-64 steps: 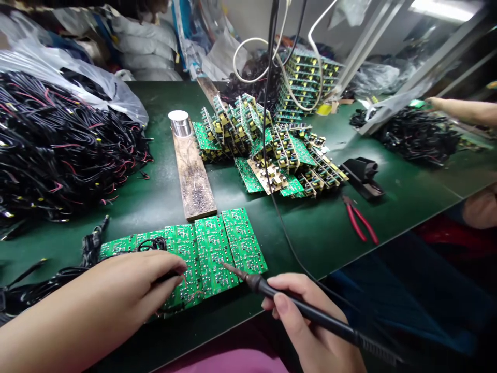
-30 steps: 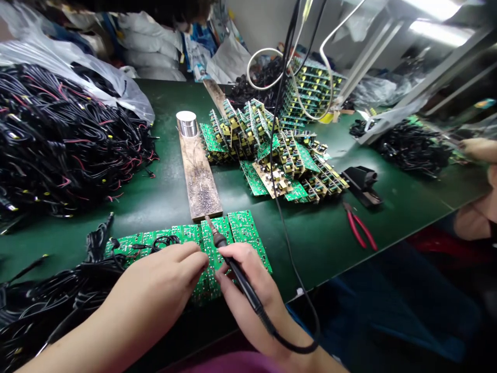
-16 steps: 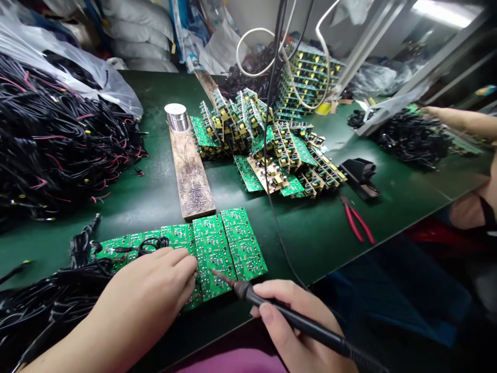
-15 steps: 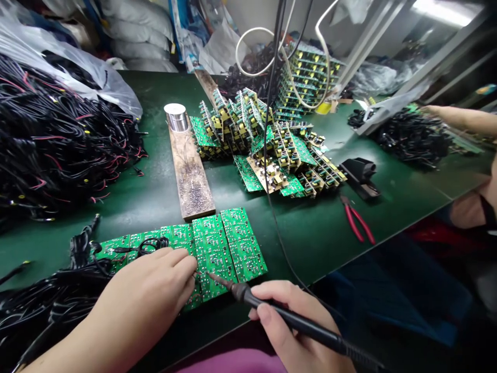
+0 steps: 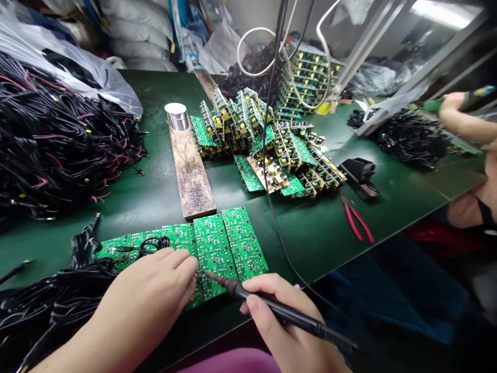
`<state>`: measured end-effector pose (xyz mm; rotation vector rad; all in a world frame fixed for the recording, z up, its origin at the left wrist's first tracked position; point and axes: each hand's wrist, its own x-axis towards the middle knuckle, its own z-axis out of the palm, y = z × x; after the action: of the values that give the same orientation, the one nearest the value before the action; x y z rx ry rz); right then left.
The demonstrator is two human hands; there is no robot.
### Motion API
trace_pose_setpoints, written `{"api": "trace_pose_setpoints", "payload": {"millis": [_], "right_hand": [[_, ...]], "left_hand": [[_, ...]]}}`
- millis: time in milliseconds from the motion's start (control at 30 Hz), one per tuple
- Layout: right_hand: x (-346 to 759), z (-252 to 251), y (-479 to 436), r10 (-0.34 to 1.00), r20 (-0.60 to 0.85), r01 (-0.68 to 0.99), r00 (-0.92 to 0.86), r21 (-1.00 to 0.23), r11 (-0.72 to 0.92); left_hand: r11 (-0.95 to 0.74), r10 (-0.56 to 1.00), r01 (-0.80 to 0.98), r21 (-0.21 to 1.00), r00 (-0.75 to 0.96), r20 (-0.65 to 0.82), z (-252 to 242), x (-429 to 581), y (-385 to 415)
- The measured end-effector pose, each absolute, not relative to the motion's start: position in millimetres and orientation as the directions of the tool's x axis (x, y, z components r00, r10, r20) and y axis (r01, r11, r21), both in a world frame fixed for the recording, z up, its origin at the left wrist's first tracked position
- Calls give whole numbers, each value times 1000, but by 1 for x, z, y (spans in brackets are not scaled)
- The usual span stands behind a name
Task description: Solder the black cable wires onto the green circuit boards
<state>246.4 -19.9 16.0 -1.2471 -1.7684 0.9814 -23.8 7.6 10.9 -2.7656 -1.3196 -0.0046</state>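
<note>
My right hand (image 5: 285, 321) grips a soldering iron (image 5: 295, 317) like a pen, its metal tip pointing left at the green circuit boards (image 5: 213, 243). These boards lie edge to edge in a row, solder side up. Closed in a pinch over the row, my left hand (image 5: 159, 280) has a thin wire end at its fingertips, close to the iron's tip. Whether tip and wire touch I cannot make out. The fingertips themselves are mostly hidden. A bundle of black cables (image 5: 58, 295) lies beside my left forearm, and one coiled cable (image 5: 153, 244) rests on the boards.
Behind the row lies a solder-spattered wooden board (image 5: 194, 181) with a metal tin (image 5: 176, 116). Stacked circuit boards (image 5: 236, 124) stand mid-table. A cable heap (image 5: 66, 140) fills the left. Red-handled cutters (image 5: 357, 220) and a black holder (image 5: 359, 176) lie right. A co-worker's arm (image 5: 462, 122) reaches in.
The soldering iron and my right hand have shifted slightly left and up, bringing the tip closer to my left fingertips. My left hand stays almost still. The co-worker's hand has come further into view.
</note>
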Motion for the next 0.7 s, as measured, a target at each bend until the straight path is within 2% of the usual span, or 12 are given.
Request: {"api": "trace_pose_setpoints", "payload": {"millis": [200, 367, 500, 700], "right_hand": [[243, 19, -17, 893, 328, 378, -308, -819, 431], [246, 27, -15, 831, 348, 395, -434, -755, 523], [246, 26, -17, 843, 367, 385, -392, -767, 513], [245, 23, -17, 861, 369, 385, -350, -781, 491]], "left_hand": [[-623, 780, 780, -64, 625, 34, 11, -25, 7], [-609, 792, 789, -75, 610, -22, 10, -22, 6], [-597, 802, 800, -64, 596, -42, 10, -23, 6], [-608, 791, 790, -83, 611, 21, 8, -26, 4]]}}
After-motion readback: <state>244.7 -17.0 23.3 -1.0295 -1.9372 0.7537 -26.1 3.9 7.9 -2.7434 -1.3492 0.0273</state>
